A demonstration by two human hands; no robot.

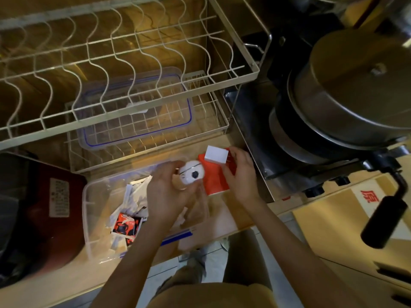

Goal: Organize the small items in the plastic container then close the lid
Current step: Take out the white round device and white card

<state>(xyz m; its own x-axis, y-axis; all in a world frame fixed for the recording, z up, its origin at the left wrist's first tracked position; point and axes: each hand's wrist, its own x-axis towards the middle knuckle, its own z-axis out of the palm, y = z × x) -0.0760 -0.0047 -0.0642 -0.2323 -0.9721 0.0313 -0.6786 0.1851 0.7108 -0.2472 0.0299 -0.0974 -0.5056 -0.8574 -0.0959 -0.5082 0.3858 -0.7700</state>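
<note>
The clear rectangular plastic container (97, 210) lies at 7 o'clock below my left hand (165, 196), which cups a white round gadget (191, 175); my right hand (241, 174) pinches a white plug block (216, 154).

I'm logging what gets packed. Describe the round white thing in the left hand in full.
The white gadget is a small, round, puck-like piece of smooth, plastic-looking material, with a dark circular spot on its face and a thin dark line curving across it. The left hand grips it from below and the side, face up and tilted, above the right end of the open container. It sits beside the red box held by the right hand; whether they touch is unclear.
</note>
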